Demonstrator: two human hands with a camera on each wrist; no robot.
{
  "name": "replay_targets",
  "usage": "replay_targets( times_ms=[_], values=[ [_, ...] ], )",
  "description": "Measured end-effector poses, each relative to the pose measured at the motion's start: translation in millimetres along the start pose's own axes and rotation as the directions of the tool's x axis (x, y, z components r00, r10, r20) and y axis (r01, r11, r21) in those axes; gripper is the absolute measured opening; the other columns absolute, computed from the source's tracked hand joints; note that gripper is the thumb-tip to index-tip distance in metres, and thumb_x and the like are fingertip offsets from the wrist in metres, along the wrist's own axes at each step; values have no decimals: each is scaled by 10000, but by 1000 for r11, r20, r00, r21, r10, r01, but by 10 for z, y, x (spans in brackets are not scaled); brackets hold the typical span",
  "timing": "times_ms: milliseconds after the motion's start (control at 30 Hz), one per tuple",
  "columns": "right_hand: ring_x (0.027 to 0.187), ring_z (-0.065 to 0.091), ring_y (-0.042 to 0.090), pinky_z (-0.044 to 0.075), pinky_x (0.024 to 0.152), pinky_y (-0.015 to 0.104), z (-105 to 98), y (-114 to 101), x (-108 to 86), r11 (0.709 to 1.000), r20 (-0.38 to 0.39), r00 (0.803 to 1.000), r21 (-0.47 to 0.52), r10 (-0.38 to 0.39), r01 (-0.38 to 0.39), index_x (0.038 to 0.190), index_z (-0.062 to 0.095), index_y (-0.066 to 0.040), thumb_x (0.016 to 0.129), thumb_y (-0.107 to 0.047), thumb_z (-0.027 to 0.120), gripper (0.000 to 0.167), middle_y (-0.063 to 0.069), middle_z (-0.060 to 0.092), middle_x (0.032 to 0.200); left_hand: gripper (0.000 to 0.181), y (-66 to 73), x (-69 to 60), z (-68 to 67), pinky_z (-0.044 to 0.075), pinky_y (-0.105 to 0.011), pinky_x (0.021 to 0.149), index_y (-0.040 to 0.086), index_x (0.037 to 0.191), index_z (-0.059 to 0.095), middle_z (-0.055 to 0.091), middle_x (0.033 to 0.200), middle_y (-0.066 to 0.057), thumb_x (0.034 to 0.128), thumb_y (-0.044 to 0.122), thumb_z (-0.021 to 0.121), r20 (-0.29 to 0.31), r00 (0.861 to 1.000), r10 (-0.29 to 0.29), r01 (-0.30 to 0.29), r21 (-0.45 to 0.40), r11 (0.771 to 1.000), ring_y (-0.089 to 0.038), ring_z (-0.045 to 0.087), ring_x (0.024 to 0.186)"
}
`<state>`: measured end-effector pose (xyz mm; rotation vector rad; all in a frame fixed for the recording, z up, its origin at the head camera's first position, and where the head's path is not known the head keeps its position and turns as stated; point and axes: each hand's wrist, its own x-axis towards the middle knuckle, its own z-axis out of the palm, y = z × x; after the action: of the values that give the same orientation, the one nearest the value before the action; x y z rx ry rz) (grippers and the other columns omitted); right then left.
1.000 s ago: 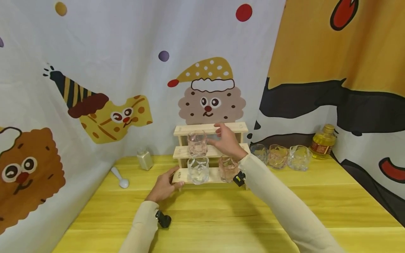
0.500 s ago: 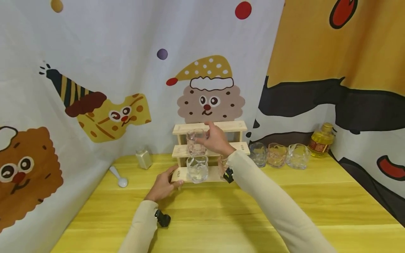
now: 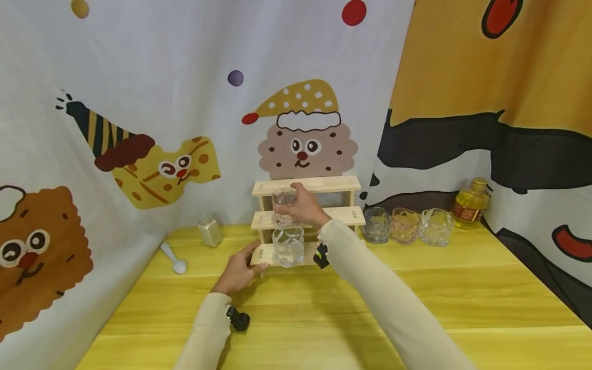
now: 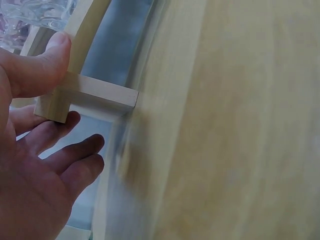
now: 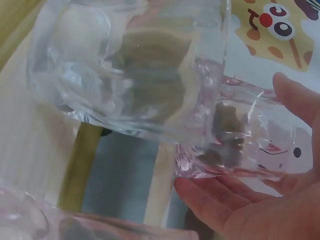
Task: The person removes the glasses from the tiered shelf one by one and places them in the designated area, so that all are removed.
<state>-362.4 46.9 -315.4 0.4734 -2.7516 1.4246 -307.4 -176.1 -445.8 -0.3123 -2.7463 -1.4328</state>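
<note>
1. At the middle level of a three-tier wooden rack (image 3: pixel 314 184), a pale pink glass (image 5: pixel 237 131) sits in the grasp of a person's right hand (image 3: pixel 305 205), thumb at one side and fingers at the other.
2. At the rack's near left corner, the left hand (image 3: pixel 236 272) grips the end of the lowest shelf (image 4: pixel 95 90), its thumb on top and fingers beneath.
3. On that same shelf, a clear glass (image 3: pixel 289 247) stands upright, just in front of and below the pink one, while a second pink tumbler (image 5: pixel 30 220), largely hidden from the head view by the right wrist, shows at the edge of the right wrist view.
4. Right of the rack, a bluish glass (image 3: pixel 377 226), a pinkish glass (image 3: pixel 405 227) and a colourless glass (image 3: pixel 436 228) line up on the yellow wood-grain table (image 3: pixel 296 318), with a bottle of yellow liquid (image 3: pixel 469 206) just beyond them.
5. Across the table to the left, a small square jar (image 3: pixel 210 233) stands near a white spoon (image 3: pixel 177 261).
6. Behind it all hangs a cloth (image 3: pixel 185 67) printed with cartoon snacks in party hats.
</note>
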Motion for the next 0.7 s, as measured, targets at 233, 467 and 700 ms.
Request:
replay_targets(
  times_ms=[233, 467, 700],
  values=[
    [601, 574, 163, 529, 558, 276, 32, 3, 20, 996, -38, 999, 86, 8, -4, 1571, 266, -80, 877, -290, 791, 895, 88, 598, 913, 688, 8, 4, -14, 561, -452, 960, 86, 1525, 428, 630, 1345, -255, 915, 144, 740, -3, 1000, 4, -4, 12, 1000, -344, 660, 1201],
    [678, 604, 177, 540, 588, 283, 22, -32, 1, 996, -65, 997, 87, 28, -22, 1572, 263, -73, 879, -299, 790, 900, 124, 625, 988, 683, 20, 8, -23, 563, -450, 962, 71, 1525, 424, 604, 1376, -267, 921, 146, 735, -3, 1000, 20, -20, 10, 1000, -365, 646, 1224],
    [833, 682, 294, 601, 694, 379, -58, -41, -32, 994, -57, 997, 101, 43, -37, 1586, 223, -98, 884, -318, 785, 926, 144, 616, 1085, 683, 7, -8, -36, 578, -424, 916, 67, 1526, 418, 618, 1352, -273, 926, 165, 732, 7, 1000, 19, -19, 5, 1000, -358, 663, 1197]
  ],
)
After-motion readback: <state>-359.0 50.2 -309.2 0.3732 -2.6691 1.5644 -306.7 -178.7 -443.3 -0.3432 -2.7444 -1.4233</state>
